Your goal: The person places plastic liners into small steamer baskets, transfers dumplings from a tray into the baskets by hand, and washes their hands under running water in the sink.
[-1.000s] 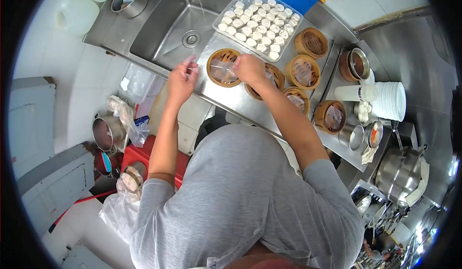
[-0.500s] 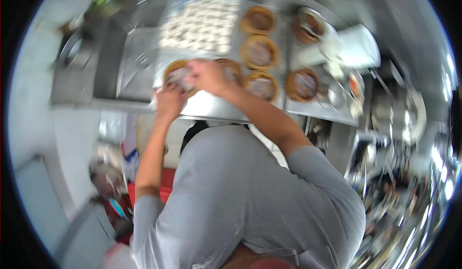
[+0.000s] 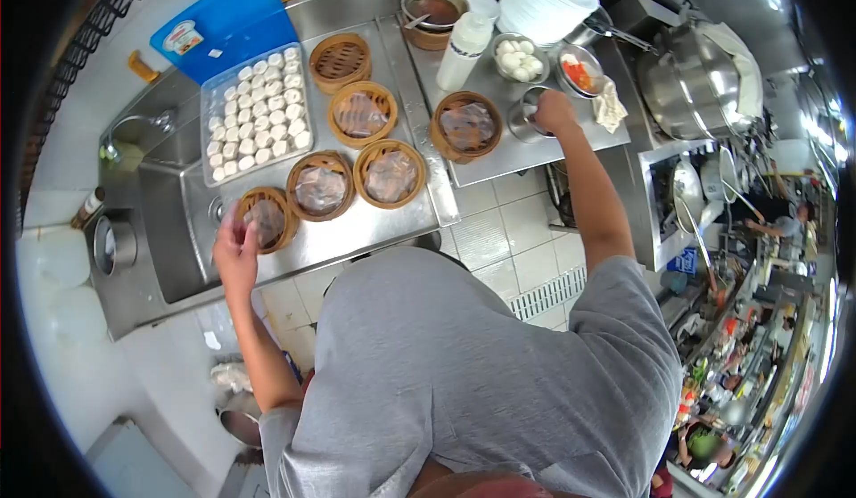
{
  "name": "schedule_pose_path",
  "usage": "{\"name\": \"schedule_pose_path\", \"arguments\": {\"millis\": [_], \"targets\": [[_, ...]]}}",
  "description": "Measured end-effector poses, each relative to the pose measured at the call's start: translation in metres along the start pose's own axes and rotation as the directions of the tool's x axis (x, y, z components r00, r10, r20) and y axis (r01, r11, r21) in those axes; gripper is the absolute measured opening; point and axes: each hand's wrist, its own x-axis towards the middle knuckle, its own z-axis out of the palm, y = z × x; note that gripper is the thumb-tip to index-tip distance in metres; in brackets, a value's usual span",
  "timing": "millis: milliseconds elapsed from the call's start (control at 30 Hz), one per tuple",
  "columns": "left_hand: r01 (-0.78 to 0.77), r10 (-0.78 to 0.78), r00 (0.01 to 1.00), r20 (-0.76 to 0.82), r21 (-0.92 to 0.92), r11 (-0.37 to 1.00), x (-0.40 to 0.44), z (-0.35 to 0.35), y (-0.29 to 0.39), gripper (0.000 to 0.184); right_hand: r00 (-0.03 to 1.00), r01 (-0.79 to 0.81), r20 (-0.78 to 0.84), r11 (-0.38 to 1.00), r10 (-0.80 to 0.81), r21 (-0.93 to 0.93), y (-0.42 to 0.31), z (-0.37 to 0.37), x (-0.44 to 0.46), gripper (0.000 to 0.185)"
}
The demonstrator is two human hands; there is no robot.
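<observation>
My left hand point(image 3: 236, 253) is at the left rim of a round bamboo steamer point(image 3: 283, 236); its fingers are apart and a little blurred, with nothing visible held in them. A thin clear sheet lies in this steamer. My right hand point(image 3: 555, 113) is at a small metal cup point(image 3: 519, 122) on the right counter. Its fingers are curled at the cup's rim, and what they hold, if anything, is hidden. Other bamboo steamers point(image 3: 322, 186) with similar clear sheets stand to the right of my left hand.
A clear tray of white round pieces point(image 3: 259, 110) sits beside a blue lid point(image 3: 223, 30). A sink point(image 3: 178, 230) is on the left. Around my right hand stand a white bottle point(image 3: 464, 52), a bowl of white balls point(image 3: 519, 57), stacked white containers point(image 3: 548, 3) and a cloth point(image 3: 610, 107).
My right hand has left the steamer, where both hands were together, and moved right to the metal cup. My left hand remains by that steamer. The view has turned and sharpened.
</observation>
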Motion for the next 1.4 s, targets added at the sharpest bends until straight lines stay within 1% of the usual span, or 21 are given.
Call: {"name": "schedule_pose_path", "arguments": {"millis": [33, 67, 200, 300, 433, 533, 567, 633, 667, 733, 833, 867, 933, 967, 1000, 1067, 1167, 1200, 1300, 1333, 1400], "targets": [[-0.005, 0.005, 1.000, 0.000, -0.022, 1.000, 0.003, 0.003, 0.009, 0.048, 0.996, 0.022, 0.087, 0.997, -0.016, -0.075, -0.005, -0.002, 0.000, 0.027], [-0.011, 0.011, 1.000, 0.001, -0.046, 0.999, 0.005, 0.010, 0.021, 0.048, 0.996, 0.056, 0.070, 0.997, -0.052, -0.059, 0.002, 0.016, 0.012, 0.026], [-0.045, 0.047, 0.999, 0.024, -0.098, 0.994, 0.005, 0.033, 0.054, 0.049, 0.982, 0.167, 0.088, 0.986, -0.166, -0.009, 0.000, 0.016, 0.017, 0.025], [-0.046, 0.059, 0.997, 0.045, -0.239, 0.970, 0.006, 0.047, 0.047, 0.049, 0.990, 0.133, 0.044, 0.990, -0.131, -0.038, -0.006, -0.006, 0.000, 0.024], [-0.055, 0.084, 0.993, 0.084, -0.305, 0.951, 0.003, 0.056, 0.053, 0.050, 0.993, 0.087, -0.076, 0.996, -0.086, 0.019, 0.022, -0.007, 0.008, 0.023], [-0.037, 0.110, 0.981, 0.161, -0.401, 0.915, 0.009, 0.071, 0.071, 0.050, 0.972, 0.206, -0.155, 0.960, -0.177, 0.192, 0.045, -0.024, -0.003, 0.020], [-0.011, 0.117, 0.971, 0.209, -0.450, 0.893, 0.012, 0.078, 0.079, 0.050, 0.976, 0.193, -0.163, 0.921, -0.144, 0.339, 0.049, -0.032, -0.009, 0.018], [0.033, 0.140, 0.948, 0.285, -0.525, 0.851, 0.017, 0.097, 0.108, 0.052, 0.981, 0.179, -0.167, 0.776, -0.096, 0.605, 0.046, -0.047, -0.024, 0.016], [0.051, 0.152, 0.936, 0.317, -0.550, 0.834, 0.019, 0.111, 0.129, 0.054, 0.976, 0.211, -0.182, 0.706, -0.117, 0.677, 0.038, -0.055, -0.034, 0.014], [0.126, 0.239, 0.843, 0.483, -0.608, 0.784, 0.032, 0.143, 0.156, 0.062, 0.963, 0.269, -0.211, 0.539, -0.167, 0.798, 0.009, -0.068, -0.058, 0.011], [0.206, 0.258, 0.759, 0.598, -0.597, 0.775, 0.045, 0.194, 0.189, 0.068, 0.907, 0.393, -0.256, 0.452, -0.334, 0.801, -0.060, -0.076, -0.099, 0.010], [0.311, 0.248, 0.738, 0.627, -0.644, 0.699, 0.048, 0.207, 0.190, 0.063, 0.884, 0.426, -0.262, 0.435, -0.387, 0.794, -0.086, -0.076, -0.112, 0.011], [0.420, 0.248, 0.694, 0.676, -0.660, 0.623, 0.052, 0.215, 0.190, 0.058, 0.806, 0.538, -0.373, 0.305, -0.460, 0.786, -0.128, -0.049, -0.124, 0.014], [0.472, 0.253, 0.668, 0.700, -0.662, 0.582, 0.054, 0.214, 0.187, 0.056, 0.793, 0.554, -0.374, 0.313, -0.481, 0.772, -0.143, -0.050, -0.131, 0.015], [0.484, 0.253, 0.669, 0.699, -0.667, 0.566, 0.055, 0.212, 0.179, 0.047, 0.780, 0.570, -0.376, 0.320, -0.500, 0.757, -0.156, -0.055, -0.138, 0.017], [0.421, 0.257, 0.718, 0.647, -0.697, 0.580, 0.058, 0.201, 0.162, 0.045, 0.761, 0.610, -0.413, 0.335, -0.500, 0.718, -0.166, -0.064, -0.144, 0.025], [0.371, 0.215, 0.796, 0.565, -0.737, 0.565, 0.055, 0.178, 0.156, 0.041, 0.902, 0.339, -0.293, 0.097, -0.317, 0.936, -0.176, -0.040, -0.128, 0.031], [0.369, 0.204, 0.813, 0.545, -0.753, 0.544, 0.054, 0.172, 0.155, 0.041, 0.881, 0.234, -0.192, 0.044, -0.432, 0.971, -0.179, -0.039, -0.128, 0.031], [0.327, 0.176, 0.855, 0.487, -0.771, 0.546, 0.054, 0.157, 0.143, 0.040, 0.780, 0.050, -0.024, 0.024, -0.625, 0.998, -0.198, -0.035, -0.128, 0.024], [0.307, 0.164, 0.869, 0.468, -0.767, 0.564, 0.054, 0.151, 0.138, 0.040, 0.795, 0.101, -0.044, 0.060, -0.605, 0.993, -0.205, -0.034, -0.127, 0.018], [0.298, 0.118, 0.894, 0.432, -0.770, 0.564, 0.055, 0.141, 0.127, 0.039, 0.781, 0.076, 0.002, 0.097, -0.625, 0.992, -0.219, -0.044, -0.126, 0.017]]}}
